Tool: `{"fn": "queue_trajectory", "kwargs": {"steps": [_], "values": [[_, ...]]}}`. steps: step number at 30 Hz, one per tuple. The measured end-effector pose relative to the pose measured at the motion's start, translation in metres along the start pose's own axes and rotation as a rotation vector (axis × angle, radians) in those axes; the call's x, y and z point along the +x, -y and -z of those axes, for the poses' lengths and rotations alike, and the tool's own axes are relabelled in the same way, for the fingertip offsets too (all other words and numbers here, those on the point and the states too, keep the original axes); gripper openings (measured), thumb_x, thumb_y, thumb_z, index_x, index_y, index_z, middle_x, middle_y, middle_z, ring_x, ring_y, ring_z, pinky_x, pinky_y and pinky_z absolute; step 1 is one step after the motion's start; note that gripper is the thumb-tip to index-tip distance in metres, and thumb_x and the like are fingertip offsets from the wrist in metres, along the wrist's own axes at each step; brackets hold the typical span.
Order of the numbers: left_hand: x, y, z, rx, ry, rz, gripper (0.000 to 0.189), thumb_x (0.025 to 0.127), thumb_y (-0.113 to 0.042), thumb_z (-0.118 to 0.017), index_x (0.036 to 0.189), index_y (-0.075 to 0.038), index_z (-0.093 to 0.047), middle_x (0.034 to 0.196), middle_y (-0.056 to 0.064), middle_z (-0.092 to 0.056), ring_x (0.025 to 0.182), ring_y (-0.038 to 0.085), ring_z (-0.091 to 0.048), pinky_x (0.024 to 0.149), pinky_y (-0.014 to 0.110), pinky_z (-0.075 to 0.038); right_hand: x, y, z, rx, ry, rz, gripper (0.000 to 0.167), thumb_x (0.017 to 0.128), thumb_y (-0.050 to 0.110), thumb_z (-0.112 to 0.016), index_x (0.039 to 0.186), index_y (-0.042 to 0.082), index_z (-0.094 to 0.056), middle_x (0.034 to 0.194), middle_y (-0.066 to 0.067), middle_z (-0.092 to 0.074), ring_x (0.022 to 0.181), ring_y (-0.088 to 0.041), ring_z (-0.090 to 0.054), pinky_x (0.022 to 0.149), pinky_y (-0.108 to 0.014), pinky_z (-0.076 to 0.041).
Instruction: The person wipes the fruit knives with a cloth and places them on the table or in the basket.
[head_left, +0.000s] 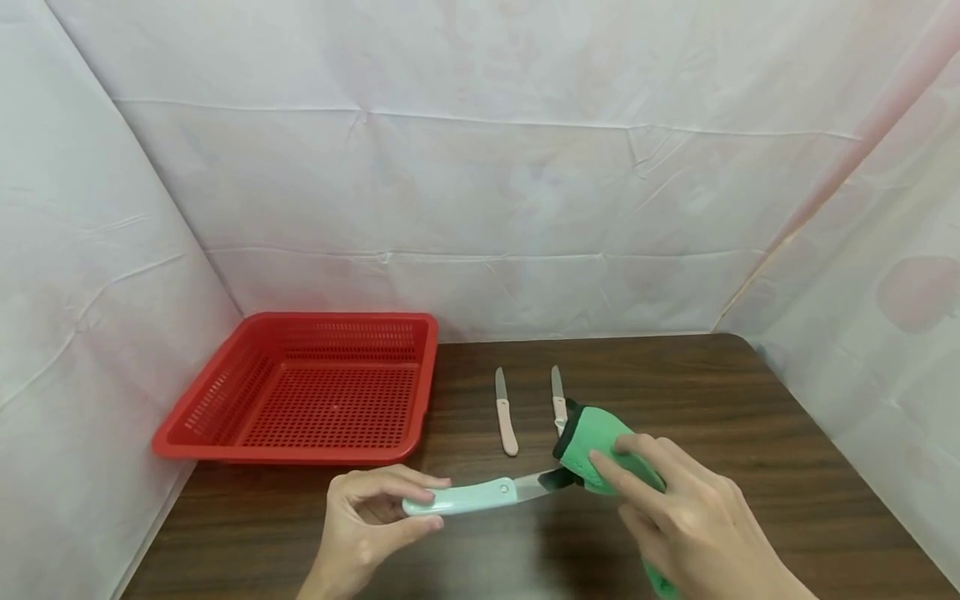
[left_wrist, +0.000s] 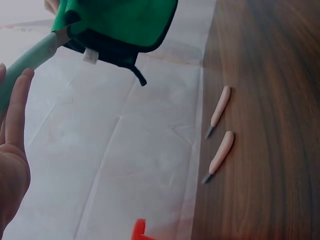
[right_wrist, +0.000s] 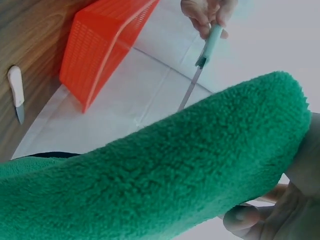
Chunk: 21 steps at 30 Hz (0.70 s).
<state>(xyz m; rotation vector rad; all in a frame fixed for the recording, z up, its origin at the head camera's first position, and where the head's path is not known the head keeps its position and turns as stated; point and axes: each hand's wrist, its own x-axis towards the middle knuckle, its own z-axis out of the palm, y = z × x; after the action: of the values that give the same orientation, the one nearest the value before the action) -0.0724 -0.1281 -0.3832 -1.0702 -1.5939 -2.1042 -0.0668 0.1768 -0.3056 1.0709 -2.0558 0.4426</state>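
My left hand pinches a knife by the end of its mint-green handle, thumb below and fingers above. The blade points right, and its tip runs up against a green cloth with black edging. My right hand grips this cloth from above, with part of it hanging below the fingers. Both knife and cloth are held over the table. In the right wrist view the fuzzy cloth hides the far part of the blade. A small black loop dangles from the cloth's edge.
Two knives with pale pink handles lie on the brown wooden table: a left one and a right one, partly covered by the cloth in the head view. At the left stands a red plastic basket. White sheeting surrounds the table.
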Motion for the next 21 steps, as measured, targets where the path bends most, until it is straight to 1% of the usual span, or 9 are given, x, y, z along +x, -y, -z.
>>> {"fn": "queue_trajectory", "kwargs": {"steps": [5,7,11,15,18,21], "values": [[0.002,0.001,-0.002,0.008,0.012,0.031,0.039,0.063,0.030,-0.066,0.092,0.004,-0.070,0.094,0.024,-0.068,0.086,0.031,-0.068,0.053,0.031,-0.056,0.009,0.005,-0.003,-0.001,-0.025,0.046,0.038,0.094,0.013,-0.034,0.101,0.005,-0.071,0.093,-0.010,-0.059,0.069,-0.020,-0.054,0.044,-0.018,-0.043],[0.003,0.001,-0.003,0.008,0.014,0.044,0.038,0.063,0.029,-0.067,0.092,0.004,-0.070,0.094,0.024,-0.068,0.085,0.031,-0.068,0.052,0.031,-0.056,0.011,0.008,-0.005,0.009,-0.009,0.048,0.038,0.095,0.013,-0.034,0.102,0.005,-0.071,0.094,-0.010,-0.059,0.069,-0.020,-0.053,0.044,-0.018,-0.043],[0.005,0.003,-0.007,-0.004,0.016,0.059,0.036,0.064,0.028,-0.067,0.092,0.004,-0.070,0.094,0.024,-0.068,0.085,0.031,-0.068,0.052,0.033,-0.056,0.013,0.013,-0.010,0.038,0.042,0.042,0.040,0.095,0.014,-0.032,0.103,0.005,-0.071,0.096,-0.010,-0.059,0.069,-0.018,-0.051,0.042,-0.014,-0.040],[0.006,0.004,-0.011,-0.024,0.008,0.065,0.034,0.066,0.027,-0.067,0.091,0.004,-0.070,0.094,0.025,-0.068,0.085,0.032,-0.068,0.052,0.035,-0.056,0.013,0.016,-0.016,0.003,0.076,0.073,0.041,0.094,0.012,-0.030,0.101,0.007,-0.071,0.095,-0.009,-0.059,0.072,-0.019,-0.053,0.045,-0.017,-0.044],[0.006,0.005,-0.012,-0.041,-0.001,0.052,0.034,0.065,0.028,-0.066,0.090,0.005,-0.070,0.094,0.025,-0.068,0.085,0.032,-0.068,0.052,0.034,-0.056,0.010,0.018,-0.020,-0.019,0.090,0.088,0.041,0.094,0.011,-0.029,0.100,0.009,-0.070,0.094,-0.008,-0.058,0.072,-0.019,-0.053,0.045,-0.017,-0.044],[0.005,0.005,-0.012,-0.054,-0.011,0.037,0.035,0.064,0.030,-0.065,0.089,0.006,-0.069,0.094,0.025,-0.068,0.086,0.032,-0.068,0.053,0.033,-0.056,0.007,0.017,-0.020,-0.017,0.103,0.089,0.042,0.096,0.013,-0.028,0.100,0.008,-0.070,0.093,-0.007,-0.057,0.072,-0.018,-0.052,0.042,-0.015,-0.041]]}}
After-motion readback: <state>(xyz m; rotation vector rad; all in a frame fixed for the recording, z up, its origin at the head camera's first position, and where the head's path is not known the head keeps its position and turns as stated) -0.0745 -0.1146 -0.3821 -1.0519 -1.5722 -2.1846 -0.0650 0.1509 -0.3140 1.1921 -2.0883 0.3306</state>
